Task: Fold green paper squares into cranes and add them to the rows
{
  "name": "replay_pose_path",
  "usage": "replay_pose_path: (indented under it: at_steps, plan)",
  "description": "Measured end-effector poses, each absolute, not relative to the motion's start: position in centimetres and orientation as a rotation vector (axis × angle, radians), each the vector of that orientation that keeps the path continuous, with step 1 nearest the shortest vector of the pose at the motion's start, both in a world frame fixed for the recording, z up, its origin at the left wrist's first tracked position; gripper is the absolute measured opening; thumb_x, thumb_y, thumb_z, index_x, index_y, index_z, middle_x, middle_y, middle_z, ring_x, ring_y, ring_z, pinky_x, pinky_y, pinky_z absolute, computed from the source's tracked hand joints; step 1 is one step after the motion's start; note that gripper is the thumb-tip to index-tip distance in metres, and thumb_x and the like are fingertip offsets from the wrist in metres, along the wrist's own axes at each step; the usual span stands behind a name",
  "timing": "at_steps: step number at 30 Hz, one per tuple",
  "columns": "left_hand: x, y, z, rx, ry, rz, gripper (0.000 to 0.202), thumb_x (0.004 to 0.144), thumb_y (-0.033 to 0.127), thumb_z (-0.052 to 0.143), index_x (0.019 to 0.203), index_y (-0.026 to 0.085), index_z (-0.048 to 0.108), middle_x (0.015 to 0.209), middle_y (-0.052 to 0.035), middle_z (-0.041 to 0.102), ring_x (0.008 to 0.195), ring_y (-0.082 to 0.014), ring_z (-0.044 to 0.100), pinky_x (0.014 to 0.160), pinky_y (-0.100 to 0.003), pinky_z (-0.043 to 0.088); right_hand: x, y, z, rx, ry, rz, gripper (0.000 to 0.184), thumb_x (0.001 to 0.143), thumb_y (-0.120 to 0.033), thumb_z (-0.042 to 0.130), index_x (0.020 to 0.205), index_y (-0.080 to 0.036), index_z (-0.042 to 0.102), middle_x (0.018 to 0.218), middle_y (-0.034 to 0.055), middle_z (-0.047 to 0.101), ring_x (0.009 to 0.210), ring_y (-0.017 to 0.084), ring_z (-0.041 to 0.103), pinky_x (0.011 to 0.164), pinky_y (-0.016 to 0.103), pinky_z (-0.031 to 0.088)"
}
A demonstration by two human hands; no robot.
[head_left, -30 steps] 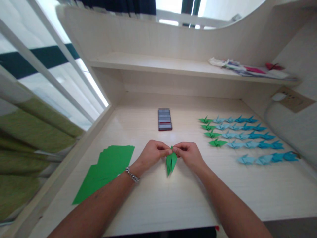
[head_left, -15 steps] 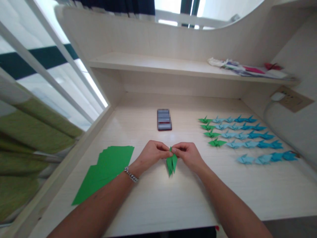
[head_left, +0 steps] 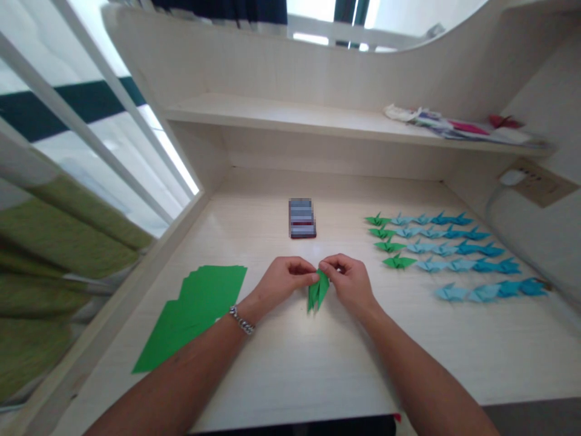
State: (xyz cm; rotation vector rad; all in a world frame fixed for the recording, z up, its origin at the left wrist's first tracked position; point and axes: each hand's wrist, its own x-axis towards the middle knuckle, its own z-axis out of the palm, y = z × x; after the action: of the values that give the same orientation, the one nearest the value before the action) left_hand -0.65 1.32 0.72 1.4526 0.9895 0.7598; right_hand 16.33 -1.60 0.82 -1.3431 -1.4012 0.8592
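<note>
A half-folded green paper piece (head_left: 316,292), narrow with pointed flaps, hangs just above the pale wooden desk (head_left: 318,363). My left hand (head_left: 284,281) pinches its upper left edge with thumb and fingertips. My right hand (head_left: 349,281) pinches the top from the right, fingers curled. A metal bracelet sits on my left wrist. The two hands nearly touch over the paper's tip.
A stack of green paper sheets (head_left: 195,312) lies at the left. Rows of folded paper cranes, green (head_left: 390,245) and blue (head_left: 458,251), fill the right side. A dark phone (head_left: 302,219) lies behind my hands. Papers rest on the upper shelf (head_left: 454,128). A wall socket (head_left: 535,181) is at right.
The green piece has tilted slightly, its lower tips swinging left, and my right hand has shifted up over the top point. Both hands keep their pinch.
</note>
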Motion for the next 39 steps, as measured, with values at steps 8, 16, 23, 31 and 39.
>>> replay_pose_path:
  at_steps: [8,16,23,31,39]
  plan:
    - [-0.4,1.1,0.6,1.283,0.925,0.71,0.031,0.068,0.03,0.071,0.095,0.014,0.066,0.078,-0.0057,0.069,0.067,-0.0145,0.062,0.063,-0.028,0.052,16.3,-1.8,1.1,-1.34,-1.275,0.77,0.023,0.075,-0.039,0.063,0.077,-0.017,0.07,0.072,0.0045,0.068,0.064,0.016,0.059,0.061,0.028,0.047]
    - [-0.3,1.2,0.9,1.216,0.967,0.834,0.034,0.069,0.029,0.072,0.098,0.014,0.065,0.065,-0.0017,0.066,0.055,-0.0097,0.057,0.053,-0.021,0.048,16.2,-1.2,0.4,-1.274,-1.195,1.062,0.038,0.072,-0.045,0.065,0.099,-0.017,0.065,0.085,0.0073,0.069,0.072,0.018,0.062,0.059,0.027,0.05]
    - [-0.3,1.2,0.4,1.169,0.996,0.933,0.047,0.064,0.033,0.076,0.105,0.012,0.062,0.071,-0.0054,0.07,0.062,-0.0149,0.064,0.06,-0.027,0.052,15.7,-1.2,0.1,-1.179,-1.159,1.262,0.043,0.064,-0.037,0.073,0.1,-0.017,0.06,0.063,0.0001,0.064,0.055,0.014,0.059,0.052,0.025,0.048]
    - [-0.1,1.0,0.8,1.192,1.019,0.886,0.046,0.066,0.029,0.075,0.105,0.01,0.06,0.071,-0.0066,0.071,0.063,-0.0152,0.064,0.061,-0.026,0.051,15.7,-1.3,-0.1,-1.184,-1.196,1.253,0.035,0.065,-0.035,0.071,0.094,-0.016,0.067,0.073,0.0036,0.068,0.062,0.015,0.061,0.054,0.026,0.048]
    - [0.0,0.9,0.1,1.149,0.915,0.855,0.045,0.062,0.023,0.077,0.099,0.014,0.053,0.074,-0.0047,0.07,0.064,-0.0141,0.064,0.062,-0.026,0.05,15.8,-1.3,0.0,-1.207,-1.202,1.066,0.021,0.07,-0.03,0.067,0.085,-0.016,0.071,0.078,0.0049,0.07,0.068,0.016,0.061,0.062,0.028,0.049]
